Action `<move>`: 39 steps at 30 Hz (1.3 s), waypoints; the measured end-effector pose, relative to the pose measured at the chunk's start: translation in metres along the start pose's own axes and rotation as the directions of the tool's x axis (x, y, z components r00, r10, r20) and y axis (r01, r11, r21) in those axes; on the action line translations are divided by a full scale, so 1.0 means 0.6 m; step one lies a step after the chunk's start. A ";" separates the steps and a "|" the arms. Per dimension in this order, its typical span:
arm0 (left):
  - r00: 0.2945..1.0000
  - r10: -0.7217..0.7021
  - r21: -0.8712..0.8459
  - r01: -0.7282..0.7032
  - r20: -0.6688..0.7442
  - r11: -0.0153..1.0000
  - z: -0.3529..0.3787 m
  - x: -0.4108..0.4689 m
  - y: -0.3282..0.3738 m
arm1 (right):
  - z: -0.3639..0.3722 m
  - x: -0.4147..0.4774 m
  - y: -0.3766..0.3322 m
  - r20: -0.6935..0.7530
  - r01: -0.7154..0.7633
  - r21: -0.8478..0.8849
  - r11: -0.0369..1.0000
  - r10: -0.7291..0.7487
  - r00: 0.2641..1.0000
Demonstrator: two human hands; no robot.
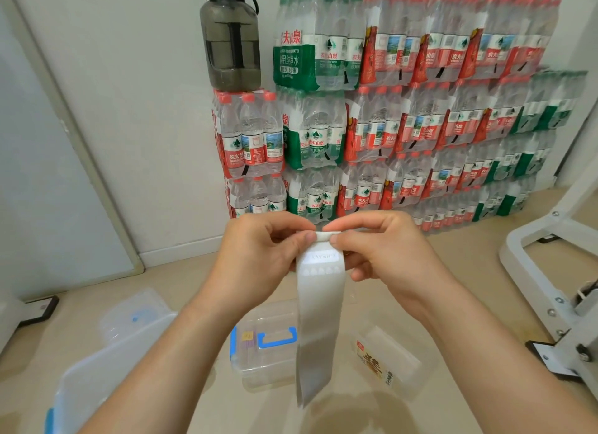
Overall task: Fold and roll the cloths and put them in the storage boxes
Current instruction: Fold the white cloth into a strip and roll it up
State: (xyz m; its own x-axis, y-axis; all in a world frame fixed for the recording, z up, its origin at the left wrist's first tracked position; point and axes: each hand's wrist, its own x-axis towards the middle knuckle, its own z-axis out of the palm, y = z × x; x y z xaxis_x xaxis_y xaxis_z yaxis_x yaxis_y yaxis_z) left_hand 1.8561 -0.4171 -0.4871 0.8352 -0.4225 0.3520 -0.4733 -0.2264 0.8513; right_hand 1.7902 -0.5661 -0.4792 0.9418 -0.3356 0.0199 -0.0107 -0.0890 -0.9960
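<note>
The person stands over the floor with both arms out, and the rolling step is only just under way. The cloth, a long pale grey strip, is up in the air between the hands, not on any surface. Its top end is turned over into a first small roll, and the rest hangs straight down, free, in front of the boxes.

The left hand and the right hand meet at that roll. The fingers of each hand pinch one end of it, thumbs close together.

Below, on the floor, sits a clear storage box with a blue handle, its lid on as far as I can tell. A larger clear box lies nearer the left arm.

By my reckoning nearly the whole strip is left to wind. The next move calls for turning the roll downward evenly at both ends, keeping it tight and square, and then for an open box.
</note>
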 end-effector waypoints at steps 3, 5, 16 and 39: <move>0.994 -0.109 -0.151 0.106 -0.010 0.983 0.002 0.001 0.005 | -0.002 0.001 -0.001 0.004 -0.023 0.049 0.999 0.022 1.000; 0.986 -0.169 -0.222 0.165 0.000 0.961 0.004 0.002 0.005 | -0.004 0.001 -0.001 0.022 -0.049 0.076 0.996 0.047 0.999; 0.971 -0.240 -0.310 0.231 0.011 0.922 0.011 0.002 -0.001 | -0.006 -0.001 0.002 0.048 -0.041 0.066 0.997 0.038 0.998; 0.999 0.029 0.202 -0.022 -0.030 0.979 0.010 -0.003 -0.007 | 0.014 0.008 0.019 0.011 -0.085 0.283 0.955 0.085 0.996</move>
State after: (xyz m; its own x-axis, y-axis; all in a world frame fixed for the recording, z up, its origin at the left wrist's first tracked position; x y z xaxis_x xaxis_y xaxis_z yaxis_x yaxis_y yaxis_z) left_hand 1.8548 -0.4208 -0.4935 0.8293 -0.4021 0.3879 -0.5384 -0.3898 0.7471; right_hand 1.7974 -0.5609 -0.4914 0.9411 -0.3317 -0.0661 0.0048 0.2085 -0.9780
